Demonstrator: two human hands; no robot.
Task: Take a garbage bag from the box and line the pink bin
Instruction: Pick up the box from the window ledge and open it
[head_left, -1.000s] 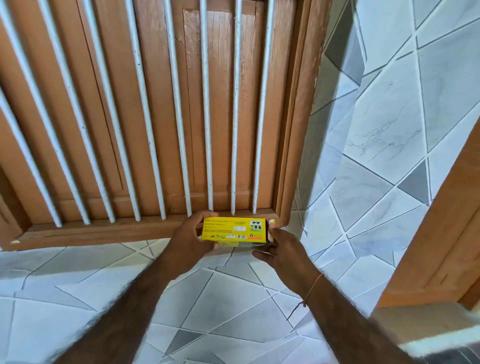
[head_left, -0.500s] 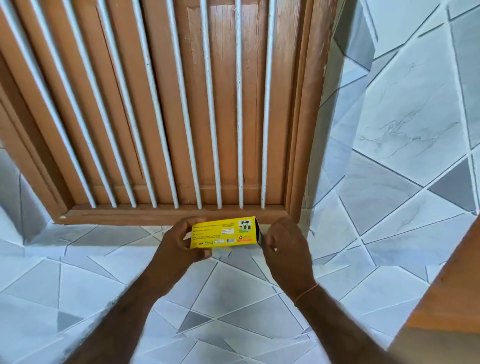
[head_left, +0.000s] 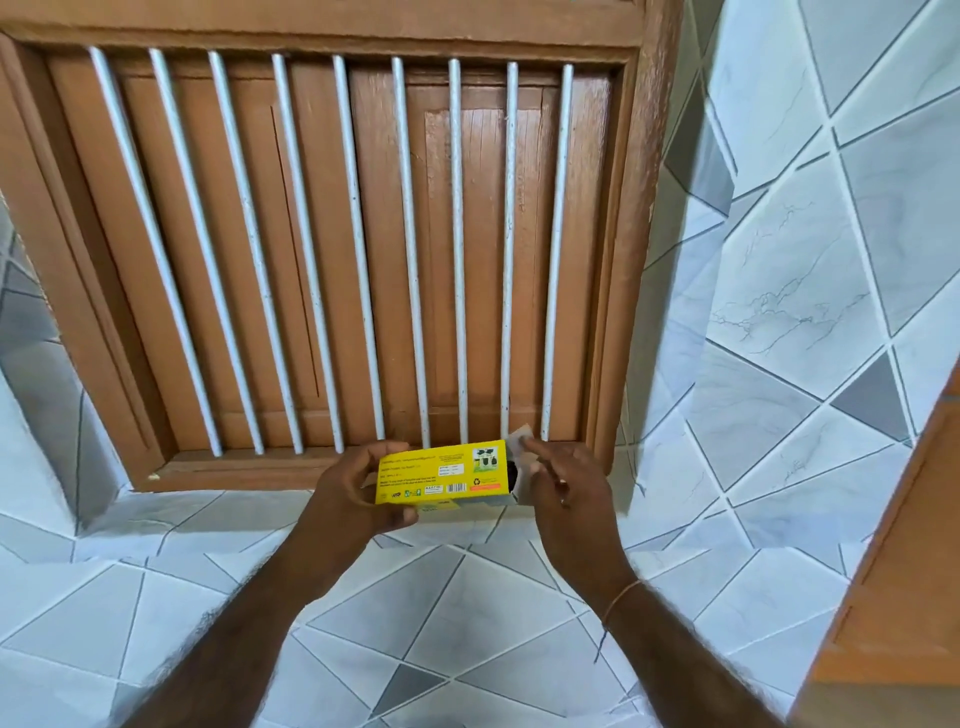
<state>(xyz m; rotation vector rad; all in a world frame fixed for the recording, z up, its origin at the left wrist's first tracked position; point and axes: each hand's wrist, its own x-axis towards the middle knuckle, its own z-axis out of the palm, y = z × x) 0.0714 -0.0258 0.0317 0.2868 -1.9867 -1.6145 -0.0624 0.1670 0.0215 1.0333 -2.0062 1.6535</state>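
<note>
Holding the yellow box (head_left: 441, 472) by its left end, the left hand (head_left: 353, 488) grips it just below the sill of the barred wooden window (head_left: 332, 249); half a second ago the right end of the box was closed, and now its end flap (head_left: 521, 440) stands open, pinched and pulled back by the fingers of the right hand (head_left: 566, 493); this means, I think, that the box is now open and a garbage bag can be drawn out next; inside the open end something dark (head_left: 513, 475) shows, probably the rolled bags, but I cannot tell for sure; the box is small, long and flat, bright yellow with small print, a barcode and little pictures, its inner card grey; the pink bin is not in view.
</note>
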